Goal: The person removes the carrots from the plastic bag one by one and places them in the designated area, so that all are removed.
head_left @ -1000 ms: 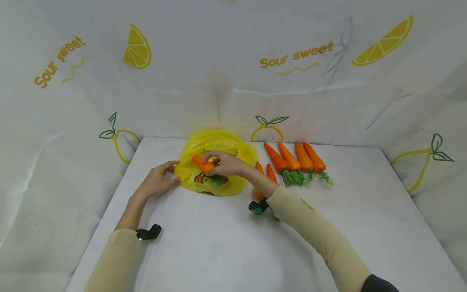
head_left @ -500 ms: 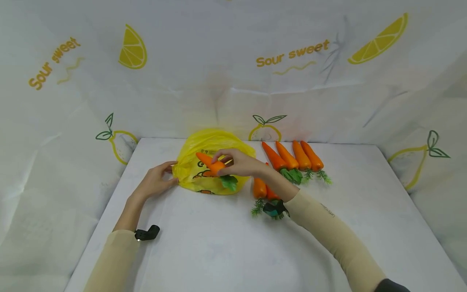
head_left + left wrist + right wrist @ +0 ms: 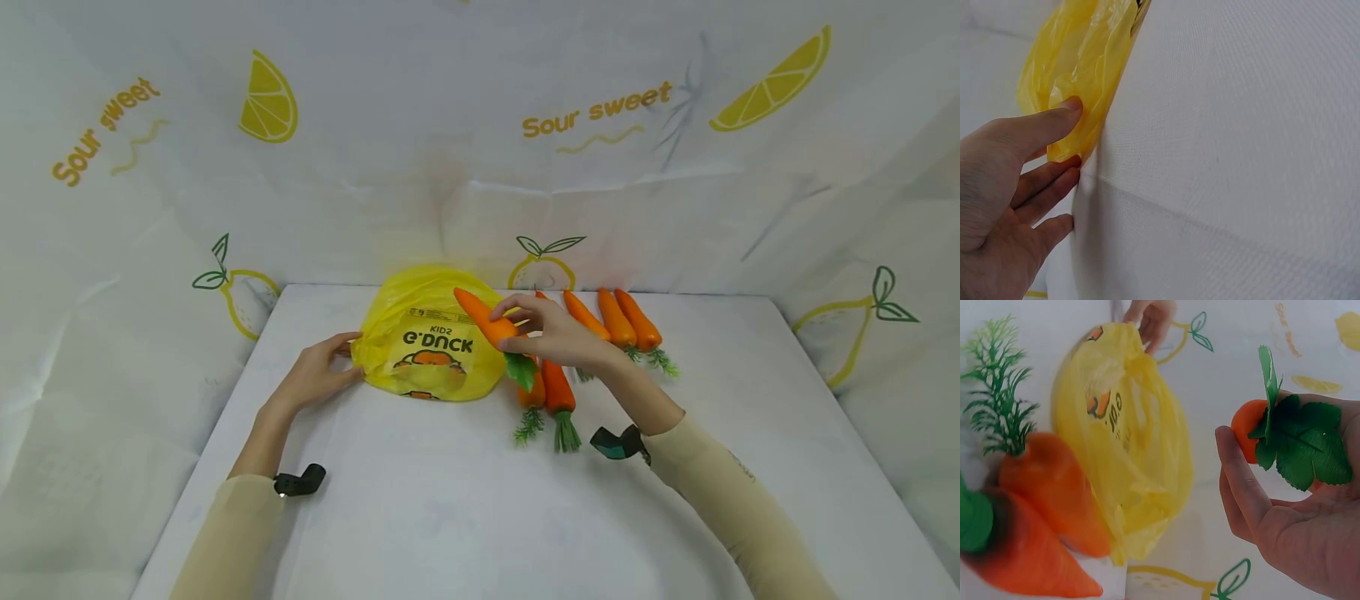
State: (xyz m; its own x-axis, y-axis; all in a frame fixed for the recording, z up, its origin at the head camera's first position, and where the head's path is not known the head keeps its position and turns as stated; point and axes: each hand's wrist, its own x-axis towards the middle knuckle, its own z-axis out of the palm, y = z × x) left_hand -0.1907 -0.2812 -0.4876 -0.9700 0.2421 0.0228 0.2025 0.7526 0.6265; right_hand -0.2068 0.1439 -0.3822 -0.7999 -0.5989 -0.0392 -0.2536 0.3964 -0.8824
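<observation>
A yellow plastic bag point(image 3: 386, 333) printed with a duck picture lies at the back left of the table. My left hand point(image 3: 318, 371) is at its left edge; in the left wrist view, the thumb and fingers pinch the thin plastic point(image 3: 1085, 75). Over the bag's right side, my right hand point(image 3: 555, 333) holds an orange carrot point(image 3: 480, 315) by its thick end, tip pointing up and left. Broad green leaves point(image 3: 1310, 447) hang from that end beside my palm. The bag's opening faces right, toward the held carrot.
Two carrots, one bright orange-red point(image 3: 558, 390) and one behind it point(image 3: 532, 393), lie right of the bag with green tops toward me. Several more carrots point(image 3: 637, 321) lie in a row at the back right, partly behind my right hand. A printed cloth point(image 3: 450, 125) hangs behind the table.
My right hand has drawn the carrot rightward and up, from over the bag's middle to its right edge, uncovering the bag's print. My left hand has stayed on the bag's left edge.
</observation>
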